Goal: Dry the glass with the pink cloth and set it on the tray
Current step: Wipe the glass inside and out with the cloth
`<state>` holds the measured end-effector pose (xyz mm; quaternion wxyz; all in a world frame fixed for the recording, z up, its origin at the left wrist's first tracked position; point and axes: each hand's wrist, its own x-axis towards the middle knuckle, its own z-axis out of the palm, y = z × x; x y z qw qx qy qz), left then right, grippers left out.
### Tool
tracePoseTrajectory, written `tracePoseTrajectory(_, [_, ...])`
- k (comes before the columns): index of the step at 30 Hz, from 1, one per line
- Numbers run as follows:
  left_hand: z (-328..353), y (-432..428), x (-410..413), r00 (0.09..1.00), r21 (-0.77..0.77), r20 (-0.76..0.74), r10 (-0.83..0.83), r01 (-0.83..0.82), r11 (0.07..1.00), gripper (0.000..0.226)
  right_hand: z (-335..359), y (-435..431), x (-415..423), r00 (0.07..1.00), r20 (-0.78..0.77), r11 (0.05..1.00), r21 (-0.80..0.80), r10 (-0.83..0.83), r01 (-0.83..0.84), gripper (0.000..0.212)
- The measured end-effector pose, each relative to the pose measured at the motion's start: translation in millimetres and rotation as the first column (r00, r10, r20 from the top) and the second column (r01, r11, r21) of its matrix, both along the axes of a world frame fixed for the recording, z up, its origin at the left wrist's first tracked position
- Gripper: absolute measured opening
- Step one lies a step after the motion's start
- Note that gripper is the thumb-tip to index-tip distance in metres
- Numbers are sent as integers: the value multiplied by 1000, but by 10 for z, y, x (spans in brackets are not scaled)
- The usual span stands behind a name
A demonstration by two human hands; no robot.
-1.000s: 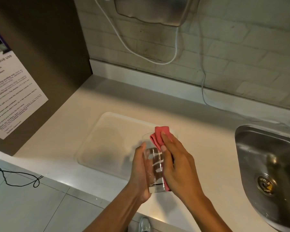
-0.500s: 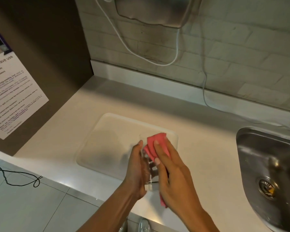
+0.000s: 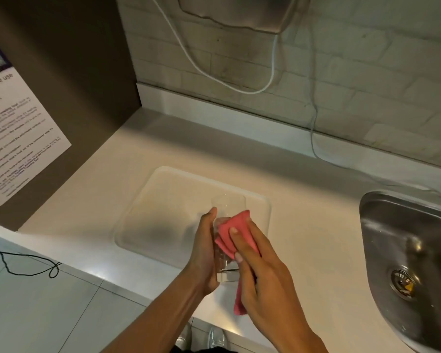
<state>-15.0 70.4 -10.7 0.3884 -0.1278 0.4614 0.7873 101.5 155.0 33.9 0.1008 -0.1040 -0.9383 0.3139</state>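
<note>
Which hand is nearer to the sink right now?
Right. The right hand, pressing the pink cloth on the glass, is on the side toward the sink; the left hand is farther, beyond the glass.

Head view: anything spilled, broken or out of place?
Nothing stands out. The glass looks intact, held in the left hand while the right hand presses the pink cloth on it; tray and countertop show no spill.

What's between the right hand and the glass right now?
Head view: the pink cloth. The right hand presses it against the side of the glass, which the left hand holds from the other side.
</note>
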Motion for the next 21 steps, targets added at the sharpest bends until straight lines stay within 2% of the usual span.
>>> tracePoseTrajectory(4, [7,77,129,999,-14,-19,-32,32,999,62,85,161,-232,993,-48,993,-57,-109,106,57])
tracePoseTrajectory(7, [52,53,7,1000,-1,10,24,-24,1000,65,106,91,-145,998,-55,1000,3,-12,12,59])
tracePoseTrajectory(9, [79,-6,-117,997,7,24,67,-67,998,66,48,1,70,998,-23,998,-23,63,-63,52])
tracePoseTrajectory(13, [61,-7,-49,999,-39,26,21,-20,999,73,74,89,31,998,-51,994,-106,-21,16,48])
tracePoseTrajectory(15, [44,28,31,999,6,40,-4,4,1000,72,147,127,-96,997,-29,990,-123,-68,64,49])
tracePoseTrajectory(19, [95,-47,-122,999,4,21,42,-43,999,68,79,-55,105,997,-42,995,-69,64,-67,52])
tracePoseTrajectory(21, [98,-98,-157,998,-16,18,59,-59,998,66,7,-85,217,998,-58,988,-149,36,-44,50])
